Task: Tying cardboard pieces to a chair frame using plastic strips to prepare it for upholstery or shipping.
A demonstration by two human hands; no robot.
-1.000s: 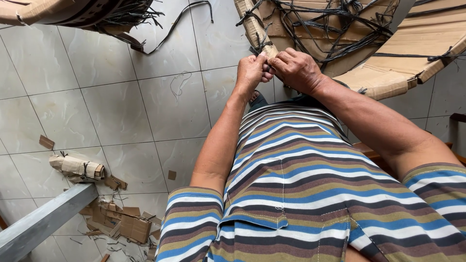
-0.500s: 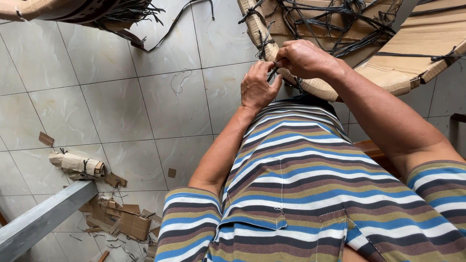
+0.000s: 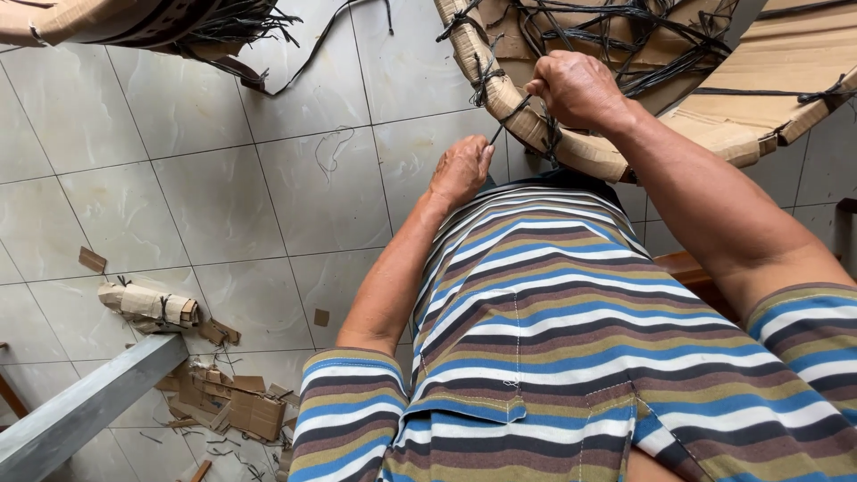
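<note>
A curved frame wrapped in brown cardboard (image 3: 571,152) crosses in front of my chest, bound with thin black cords (image 3: 486,76). My right hand (image 3: 578,87) is closed on a black cord at the frame's rim. My left hand (image 3: 460,170) sits lower, just left of the frame, pinching the end of the same black strand (image 3: 502,128) that runs up to the wrap. A loose tangle of black cords (image 3: 643,27) lies inside the frame behind my right hand. My striped shirt (image 3: 553,339) fills the lower view.
Pale floor tiles (image 3: 214,196) lie below. Torn cardboard scraps (image 3: 241,406) and a tied cardboard roll (image 3: 152,305) litter the lower left beside a grey beam (image 3: 80,411). Another cardboard-wrapped piece with dangling cords (image 3: 134,22) sits at top left.
My two hands were together on the frame's rim; my left hand has drawn down and left with the strand, while my right hand stays on the rim.
</note>
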